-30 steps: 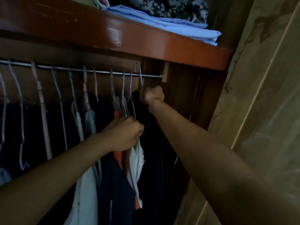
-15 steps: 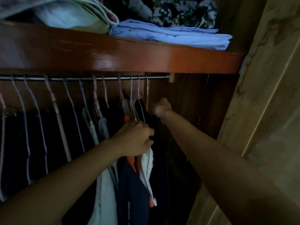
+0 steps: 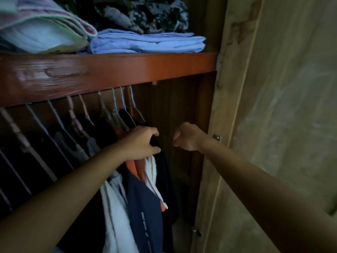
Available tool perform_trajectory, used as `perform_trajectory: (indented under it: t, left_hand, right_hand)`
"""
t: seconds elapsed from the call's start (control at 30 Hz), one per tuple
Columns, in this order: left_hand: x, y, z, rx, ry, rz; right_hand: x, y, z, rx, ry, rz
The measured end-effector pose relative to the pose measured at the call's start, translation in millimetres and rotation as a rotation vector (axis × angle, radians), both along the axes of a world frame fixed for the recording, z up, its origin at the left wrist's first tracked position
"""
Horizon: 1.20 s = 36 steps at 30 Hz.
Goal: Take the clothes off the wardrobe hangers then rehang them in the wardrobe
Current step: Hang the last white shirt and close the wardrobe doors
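Several wire hangers [image 3: 133, 105] carry clothes below the red-brown shelf [image 3: 145, 68]; the shelf edge hides the rail. My left hand [image 3: 140, 143] grips the shoulder of the rightmost black garment [image 3: 165, 172] on its hanger. Beneath that hand hang an orange garment [image 3: 131, 167], a white one [image 3: 152, 172] and a navy shirt [image 3: 145, 207]. My right hand [image 3: 187, 137] hovers just right of the black garment, fingers curled, holding nothing and touching no cloth.
Folded light-blue cloth [image 3: 145, 41], a pale folded blanket [image 3: 45, 33] and camouflage fabric [image 3: 142, 11] lie on the shelf. The wardrobe's dark side wall [image 3: 182, 106] and the pale open door [image 3: 273, 125] close in on the right. More dark clothes hang at the left.
My right hand has let go of the hanger hook near the rail and dropped down and right. My left hand shifted onto the black garment's shoulder. The view tilted upward.
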<state>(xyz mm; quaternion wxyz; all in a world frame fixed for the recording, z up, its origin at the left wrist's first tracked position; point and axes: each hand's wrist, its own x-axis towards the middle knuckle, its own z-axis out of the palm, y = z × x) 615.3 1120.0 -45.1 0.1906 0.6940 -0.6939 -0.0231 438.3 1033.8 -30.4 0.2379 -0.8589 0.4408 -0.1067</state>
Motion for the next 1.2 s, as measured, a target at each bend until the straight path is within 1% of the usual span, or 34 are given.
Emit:
perform_trajectory:
  t: [0.1, 0.17, 0.27, 0.3, 0.37, 0.5, 0.63, 0.73, 0.83, 0.97, 1.03, 1.1, 1.2]
  left_hand:
    - [-20.3, -1.0, -2.0, 0.029, -0.027, -0.078]
    - [-38.8, -0.1, -1.1, 0.054, -0.081, -0.098]
    - [-72.5, 2.8, 1.5, 0.045, -0.242, -0.149]
    - [-84.9, 4.8, 2.4, 0.042, -0.27, -0.18]
    - [-110.5, 9.3, 2.6, 0.064, -0.265, -0.253]
    - [-165.0, 19.1, 1.0, 0.144, -0.18, -0.37]
    - [-236.0, 20.2, -6.7, 0.098, -0.098, -0.405]
    - [-287.2, 19.4, -17.5, 0.133, -0.063, -0.489]
    - [-330.5, 20.9, -27.6, 0.154, -0.092, -0.593]
    - [-384.7, 23.9, -35.8, 0.152, -0.088, -0.726]
    - [-409.7, 25.3, -38.3, 0.158, -0.101, -0.779]
    - [-432.6, 24.0, -38.2, 0.126, -0.15, -0.82]
    - [-466.7, 18.0, -35.7, 0.096, -0.222, -0.902]
  right_hand:
    - [-41.1, 17.0, -0.5, 0.035, 0.11, 0.028]
    - [-68.5, 29.8, -0.4, 0.034, 0.157, 0.023]
    - [-108.0, 49.3, -3.8, -0.053, 0.218, -0.018]
    - [-120.9, 56.6, -6.0, -0.091, 0.242, -0.029]
    - [-146.5, 71.1, -11.0, -0.137, 0.282, -0.046]
    - [-198.9, 94.2, -14.9, -0.117, 0.32, -0.131]
    - [-257.2, 116.5, -17.1, -0.112, 0.387, -0.21]
    - [-303.2, 135.8, -19.1, -0.091, 0.385, -0.27]
    - [-348.2, 153.2, -18.4, -0.087, 0.416, -0.339]
    - [-397.4, 172.1, -20.7, -0.066, 0.439, -0.44]
    - [-416.9, 180.8, -26.0, -0.096, 0.472, -0.504]
    - [-434.0, 189.4, -32.4, -0.146, 0.531, -0.564]
    - [-456.6, 202.8, -40.7, -0.124, 0.56, -0.665]
